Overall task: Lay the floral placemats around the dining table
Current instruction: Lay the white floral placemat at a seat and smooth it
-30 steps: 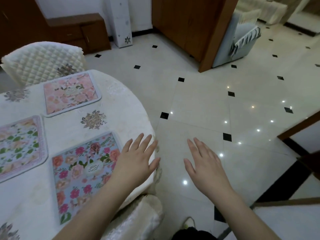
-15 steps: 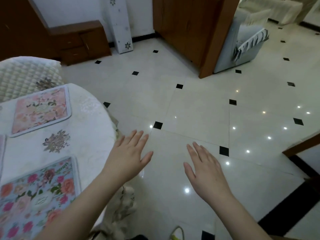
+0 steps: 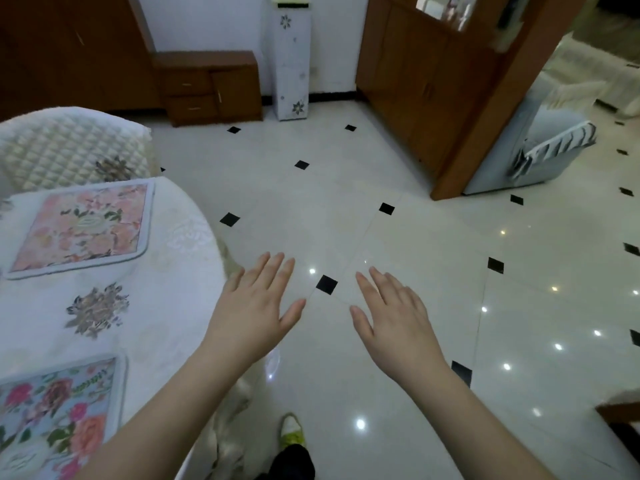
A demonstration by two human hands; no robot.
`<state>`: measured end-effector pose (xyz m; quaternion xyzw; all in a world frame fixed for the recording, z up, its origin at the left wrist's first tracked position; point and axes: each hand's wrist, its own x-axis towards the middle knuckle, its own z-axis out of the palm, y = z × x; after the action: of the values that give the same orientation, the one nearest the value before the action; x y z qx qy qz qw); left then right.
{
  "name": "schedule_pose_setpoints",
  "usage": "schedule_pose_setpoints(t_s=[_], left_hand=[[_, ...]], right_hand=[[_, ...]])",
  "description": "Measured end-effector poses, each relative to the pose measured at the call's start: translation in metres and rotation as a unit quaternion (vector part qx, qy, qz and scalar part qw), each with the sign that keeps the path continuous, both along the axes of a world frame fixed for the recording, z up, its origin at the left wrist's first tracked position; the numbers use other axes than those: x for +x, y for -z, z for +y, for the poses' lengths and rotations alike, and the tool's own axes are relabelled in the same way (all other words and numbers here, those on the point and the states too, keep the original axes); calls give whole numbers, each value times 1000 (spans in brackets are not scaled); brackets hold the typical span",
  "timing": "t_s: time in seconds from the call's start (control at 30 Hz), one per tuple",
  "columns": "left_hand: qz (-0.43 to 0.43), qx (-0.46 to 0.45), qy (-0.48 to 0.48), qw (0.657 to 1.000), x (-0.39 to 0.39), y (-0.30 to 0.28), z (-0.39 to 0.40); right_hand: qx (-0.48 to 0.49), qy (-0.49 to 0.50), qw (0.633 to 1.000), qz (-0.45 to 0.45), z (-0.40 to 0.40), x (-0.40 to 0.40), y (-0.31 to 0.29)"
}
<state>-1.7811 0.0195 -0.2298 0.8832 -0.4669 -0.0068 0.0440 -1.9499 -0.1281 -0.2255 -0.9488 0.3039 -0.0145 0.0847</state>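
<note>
The round dining table (image 3: pixel 166 306) with a white embroidered cloth fills the left side. A pink floral placemat (image 3: pixel 83 226) lies flat on its far part. A blue floral placemat (image 3: pixel 52 414) lies flat near the lower left corner, cut off by the frame edge. My left hand (image 3: pixel 252 306) hovers with straight fingers just past the table's right edge, holding nothing. My right hand (image 3: pixel 394 320) hovers flat over the floor, also holding nothing. Both hands are off the table and apart from the placemats.
A chair with a quilted cream cover (image 3: pixel 69 147) stands behind the table. A low wooden cabinet (image 3: pixel 207 88) and a white floral stand (image 3: pixel 291 64) line the far wall. A wooden partition (image 3: pixel 450 98) and a grey sofa (image 3: pixel 540 147) are at right. Tiled floor (image 3: pixel 346 202) lies ahead.
The view has swung right and away from the table. My left hand left the blue placemat's edge and now hovers off the table. The green placemat is out of view.
</note>
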Motion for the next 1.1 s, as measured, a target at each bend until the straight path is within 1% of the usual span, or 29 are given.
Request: schedule_pose_setpoints(t_s=[0.13, 0.27, 0.53, 0.7, 0.83, 0.9, 1.03, 1.1], left_hand=[[5, -16, -29, 999, 51, -6, -30], [2, -16, -34, 999, 94, -15, -57], [-7, 19, -61, 998, 181, -22, -127], [-20, 22, -109, 994, 244, -16, -195], [-18, 29, -164, 986, 299, -32, -240], [-32, 19, -189, 981, 318, -40, -256], [-29, 35, -225, 973, 352, -49, -278], [-20, 29, -251, 967, 374, -51, -285]], right_hand=[[-21, -17, 999, 21, -40, 63, -8], [-28, -22, 999, 7, -73, 111, -20], [-9, -53, 999, -9, -154, 207, -16], [-4, -83, 996, -29, -231, 277, -3], [-13, -110, 993, -32, -295, 330, -10], [-17, -131, 991, -33, -324, 357, -16], [-18, -186, 982, -21, -356, 420, -22], [-16, -205, 978, -37, -360, 454, -25]])
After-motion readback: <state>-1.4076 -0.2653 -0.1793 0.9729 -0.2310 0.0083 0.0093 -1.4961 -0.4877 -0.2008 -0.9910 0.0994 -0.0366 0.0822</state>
